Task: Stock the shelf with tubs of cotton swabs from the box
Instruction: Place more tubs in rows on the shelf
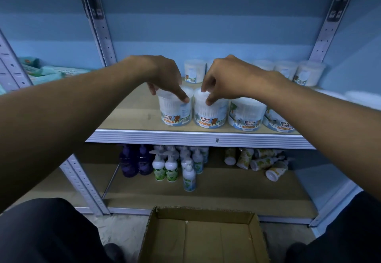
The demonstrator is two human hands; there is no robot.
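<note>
Several clear tubs of cotton swabs labelled "Cotton Buds" stand on the wooden shelf (132,118). My left hand (165,77) grips the top of the leftmost front tub (175,112). My right hand (228,77) grips the top of the tub beside it (210,114). Both tubs rest upright on the shelf near its front edge. To the right stand two more front tubs (246,116), and a back row of tubs (288,71) lines the wall. The cardboard box (204,236) lies open on the floor below, and its visible inside holds nothing.
The lower shelf holds purple and white pump bottles (165,165) and several tipped-over bottles (261,161). Perforated metal uprights (99,25) frame the bay. Packets (49,71) lie on the neighbouring shelf at left. My dark-clothed knees flank the box.
</note>
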